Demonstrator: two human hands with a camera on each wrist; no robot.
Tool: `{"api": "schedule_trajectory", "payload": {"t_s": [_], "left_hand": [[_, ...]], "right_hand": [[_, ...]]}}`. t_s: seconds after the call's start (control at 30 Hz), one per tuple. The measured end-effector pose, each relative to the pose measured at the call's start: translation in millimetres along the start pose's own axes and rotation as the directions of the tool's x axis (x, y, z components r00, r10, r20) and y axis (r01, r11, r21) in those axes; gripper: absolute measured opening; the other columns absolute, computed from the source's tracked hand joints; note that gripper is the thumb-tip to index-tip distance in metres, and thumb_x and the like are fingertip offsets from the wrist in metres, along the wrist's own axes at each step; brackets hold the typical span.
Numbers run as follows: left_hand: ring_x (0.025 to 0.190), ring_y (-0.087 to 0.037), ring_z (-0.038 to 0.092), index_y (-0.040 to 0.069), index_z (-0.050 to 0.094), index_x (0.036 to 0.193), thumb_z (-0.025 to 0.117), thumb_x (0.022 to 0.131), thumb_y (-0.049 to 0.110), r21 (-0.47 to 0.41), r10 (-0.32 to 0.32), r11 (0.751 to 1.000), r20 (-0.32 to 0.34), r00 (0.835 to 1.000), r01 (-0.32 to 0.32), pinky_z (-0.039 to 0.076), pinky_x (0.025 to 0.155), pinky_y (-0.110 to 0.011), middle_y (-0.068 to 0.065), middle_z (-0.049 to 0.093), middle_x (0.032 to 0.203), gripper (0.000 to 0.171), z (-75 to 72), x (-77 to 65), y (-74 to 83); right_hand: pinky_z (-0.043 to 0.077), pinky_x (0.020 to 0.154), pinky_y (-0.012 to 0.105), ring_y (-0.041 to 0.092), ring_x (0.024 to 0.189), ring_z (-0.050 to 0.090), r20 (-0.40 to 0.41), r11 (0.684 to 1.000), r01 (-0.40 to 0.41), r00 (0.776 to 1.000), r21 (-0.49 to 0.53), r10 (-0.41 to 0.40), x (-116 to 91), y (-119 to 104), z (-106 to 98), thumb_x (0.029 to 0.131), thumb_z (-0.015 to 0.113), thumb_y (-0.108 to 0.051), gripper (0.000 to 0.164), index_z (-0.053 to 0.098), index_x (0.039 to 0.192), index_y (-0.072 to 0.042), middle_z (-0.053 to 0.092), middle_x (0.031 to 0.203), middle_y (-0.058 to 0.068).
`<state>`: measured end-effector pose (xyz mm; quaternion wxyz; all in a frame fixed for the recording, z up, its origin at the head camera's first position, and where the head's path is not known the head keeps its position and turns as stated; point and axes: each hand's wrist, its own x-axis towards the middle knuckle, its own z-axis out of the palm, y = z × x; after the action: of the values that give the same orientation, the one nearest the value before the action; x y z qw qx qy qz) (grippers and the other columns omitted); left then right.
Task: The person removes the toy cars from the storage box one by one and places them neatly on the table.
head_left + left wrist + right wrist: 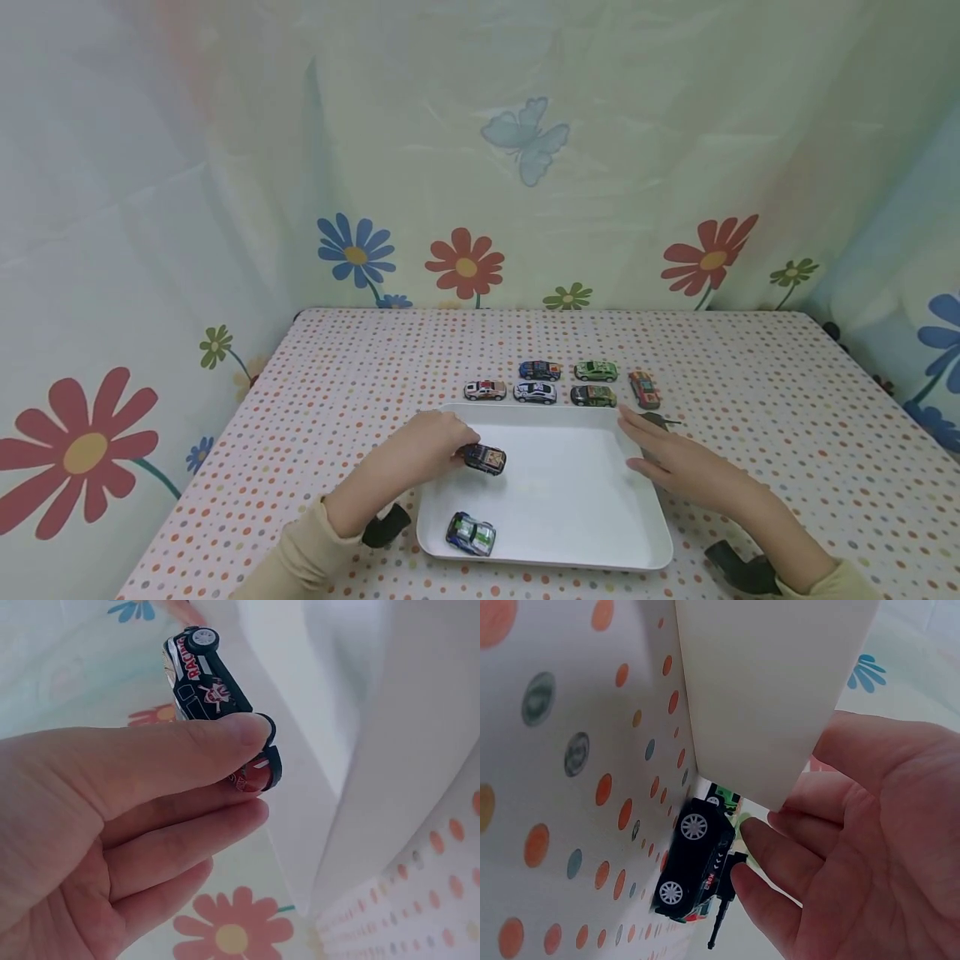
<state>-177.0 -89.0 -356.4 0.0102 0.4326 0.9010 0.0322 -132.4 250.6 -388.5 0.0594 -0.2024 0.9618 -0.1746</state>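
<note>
My left hand pinches a black toy car between thumb and fingers, over the left part of a white tray. "RACING" lettering shows on the side of that car in the left wrist view. A green, silver and blue toy car rests in the tray's near left corner. My right hand lies at the tray's right rim with loosely extended fingers, holding nothing. Just outside the rim, close to those fingertips, stands a black toy vehicle with a gun barrel, mostly covered by the hand in the head view.
Behind the tray, several toy cars stand in two rows, among them a blue one and a bright green one. A red and orange car stands at their right. The table has a dotted cloth; a flowered curtain hangs behind it.
</note>
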Motion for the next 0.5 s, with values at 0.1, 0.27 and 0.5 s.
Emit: {"api": "schedule_trajectory", "payload": {"t_s": [0.1, 0.27, 0.5], "left_hand": [[0.069, -0.006, 0.057, 0.01, 0.072, 0.093, 0.077, 0.078, 0.011, -0.032, -0.026, 0.999, -0.007, 1.0, 0.026, 0.048, 0.062, -0.021, 0.002, 0.068, 0.083, 0.016, -5.6, 2.0, -5.6], [0.081, -0.012, 0.062, 0.008, 0.071, 0.104, 0.076, 0.079, 0.012, -0.08, -0.101, 0.992, -0.01, 0.995, 0.1, 0.051, 0.07, -0.024, 0.0, 0.069, 0.093, 0.026, -13.3, 3.7, -17.2], [0.089, -0.019, 0.064, 0.005, 0.071, 0.106, 0.076, 0.079, 0.01, -0.164, -0.186, 0.972, -0.085, 0.979, 0.171, 0.052, 0.074, -0.03, -0.005, 0.069, 0.097, 0.028, -15.4, 8.6, -44.9]], "right_hand": [[0.039, 0.094, 0.054, 0.044, 0.125, 0.036, 0.002, 1.0, 0.0, 1.0, 0.003, 0.0, 0, 1, 0, 0.092, 0.061, -0.022, 0.06, 0.038, 0.138, 0.009, 0.025, 0.146, 0.026], [0.038, 0.094, 0.054, 0.044, 0.126, 0.035, 0.015, 1.0, -0.006, 1.0, 0.013, 0.006, 0, 1, 1, 0.092, 0.061, -0.022, 0.06, 0.038, 0.138, 0.009, 0.025, 0.146, 0.026], [0.039, 0.094, 0.053, 0.044, 0.125, 0.036, 0.013, 1.0, -0.001, 1.0, 0.012, 0.001, 1, 1, 1, 0.091, 0.062, -0.021, 0.06, 0.039, 0.137, 0.01, 0.025, 0.146, 0.026]]}}
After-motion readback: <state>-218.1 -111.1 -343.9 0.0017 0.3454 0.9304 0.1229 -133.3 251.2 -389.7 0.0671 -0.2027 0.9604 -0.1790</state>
